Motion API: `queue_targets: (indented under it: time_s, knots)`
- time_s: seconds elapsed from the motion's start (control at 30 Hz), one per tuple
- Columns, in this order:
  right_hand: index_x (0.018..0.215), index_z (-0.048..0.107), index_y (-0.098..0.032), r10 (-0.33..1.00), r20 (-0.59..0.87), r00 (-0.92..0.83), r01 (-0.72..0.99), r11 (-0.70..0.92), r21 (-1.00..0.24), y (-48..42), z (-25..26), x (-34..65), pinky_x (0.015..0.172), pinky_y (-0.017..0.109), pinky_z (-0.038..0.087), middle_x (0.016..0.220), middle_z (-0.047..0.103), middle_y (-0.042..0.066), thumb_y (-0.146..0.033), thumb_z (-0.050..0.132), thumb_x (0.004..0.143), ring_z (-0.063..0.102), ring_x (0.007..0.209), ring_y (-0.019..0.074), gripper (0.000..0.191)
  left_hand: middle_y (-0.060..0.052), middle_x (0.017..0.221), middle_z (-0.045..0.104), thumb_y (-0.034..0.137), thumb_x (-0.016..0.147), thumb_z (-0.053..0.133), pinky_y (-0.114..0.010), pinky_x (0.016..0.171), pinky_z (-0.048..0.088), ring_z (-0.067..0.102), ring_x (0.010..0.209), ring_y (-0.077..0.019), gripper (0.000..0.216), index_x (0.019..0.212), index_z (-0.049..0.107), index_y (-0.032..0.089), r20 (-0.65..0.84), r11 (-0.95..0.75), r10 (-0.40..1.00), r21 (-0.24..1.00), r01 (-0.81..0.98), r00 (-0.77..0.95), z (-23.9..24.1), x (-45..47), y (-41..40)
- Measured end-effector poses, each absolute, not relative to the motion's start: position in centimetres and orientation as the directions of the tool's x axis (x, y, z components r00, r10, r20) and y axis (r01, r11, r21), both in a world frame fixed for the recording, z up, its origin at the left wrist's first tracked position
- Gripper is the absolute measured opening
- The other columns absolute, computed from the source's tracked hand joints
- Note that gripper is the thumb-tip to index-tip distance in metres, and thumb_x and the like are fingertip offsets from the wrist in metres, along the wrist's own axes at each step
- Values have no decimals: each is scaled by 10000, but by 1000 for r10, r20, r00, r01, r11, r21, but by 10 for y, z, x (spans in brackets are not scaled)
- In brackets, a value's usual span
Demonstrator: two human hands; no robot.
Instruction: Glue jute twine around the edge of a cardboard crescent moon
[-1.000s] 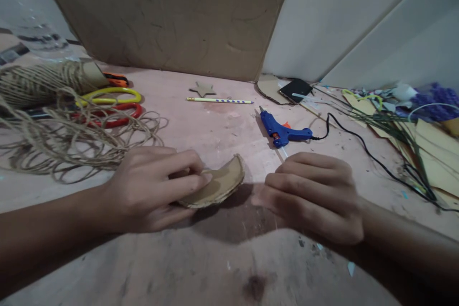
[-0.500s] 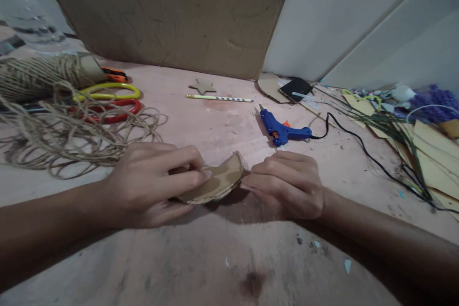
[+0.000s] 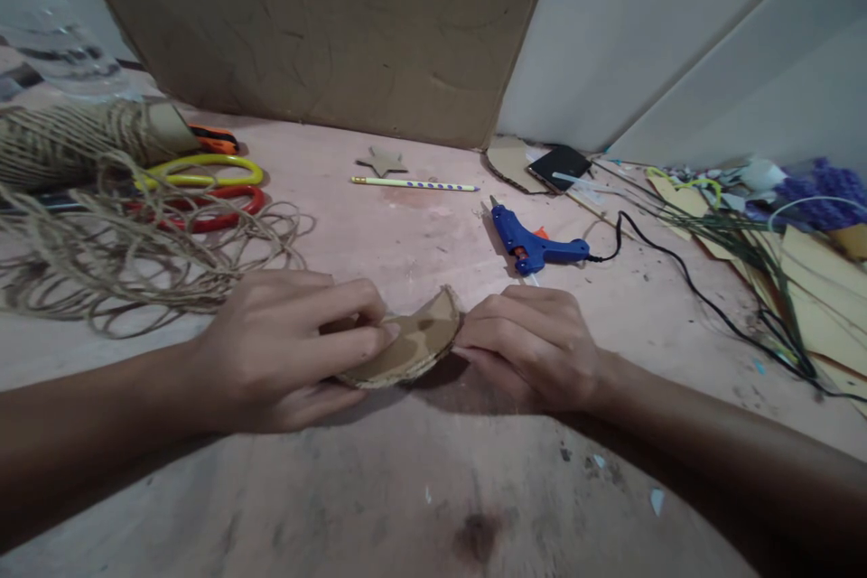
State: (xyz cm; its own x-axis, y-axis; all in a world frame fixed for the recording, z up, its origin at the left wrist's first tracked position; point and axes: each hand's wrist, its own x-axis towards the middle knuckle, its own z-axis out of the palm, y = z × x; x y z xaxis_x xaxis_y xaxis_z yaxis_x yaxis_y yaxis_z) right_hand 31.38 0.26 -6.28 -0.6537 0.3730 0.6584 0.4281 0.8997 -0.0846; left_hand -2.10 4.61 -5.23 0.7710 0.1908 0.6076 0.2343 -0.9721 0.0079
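A curved, crescent-like piece of cardboard (image 3: pixel 424 339) is tilted just above the table, with a rough rim that may be corrugation or twine. My left hand (image 3: pixel 298 348) is closed on its left part, thumb underneath and fingers on top, hiding that end. At the right edge of the piece, my right hand (image 3: pixel 532 348) is closed in a pinch, fingertips pressed against the rim. Whether a strand lies between those fingertips is hidden. Behind my right hand lies a blue glue gun (image 3: pixel 535 239), nozzle pointing away to the left.
A loose tangle of twine (image 3: pixel 155 266) spreads at left beside its spool (image 3: pixel 88 144) and red-handled scissors (image 3: pixel 223 209). Farther back lie a cardboard star (image 3: pixel 383 162) and a pencil (image 3: pixel 413 184). The glue gun's black cord (image 3: pixel 691 284) runs right, towards paper scraps (image 3: pixel 823 298).
My right hand has shifted very slightly left, closer against the cardboard rim. My left hand keeps its hold, and the things on the table stay put.
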Motion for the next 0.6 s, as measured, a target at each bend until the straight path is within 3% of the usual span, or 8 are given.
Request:
queue_targets:
  time_s: [0.27, 0.4, 0.6]
  knots:
    - [1232, 732, -248, 382, 682, -623, 399, 906, -144, 3, -60, 312, 668, 326, 627, 968, 901, 18, -245, 697, 1269, 813, 744, 182, 50, -26, 998, 816, 402, 1334, 557, -365, 670, 496, 725, 740, -189, 278, 1188, 747, 260, 631, -972, 203, 39, 231, 749, -63, -23, 48]
    - [1223, 711, -246, 353, 717, -601, 373, 917, -139, 4, -56, 314, 632, 343, 604, 930, 883, 14, -223, 697, 1235, 772, 684, 187, 30, -23, 994, 829, 445, 1363, 503, -366, 668, 489, 722, 734, -184, 325, 1197, 725, 276, 628, -969, 210, 32, 244, 750, -63, -24, 47]
    - [1248, 732, -251, 374, 696, -613, 400, 907, -135, 3, -57, 314, 650, 339, 598, 957, 903, 15, -219, 745, 1225, 792, 709, 179, 41, -20, 973, 834, 356, 1320, 584, -364, 638, 513, 748, 733, -178, 230, 1156, 722, 274, 603, -972, 198, 21, 232, 773, -55, -22, 46]
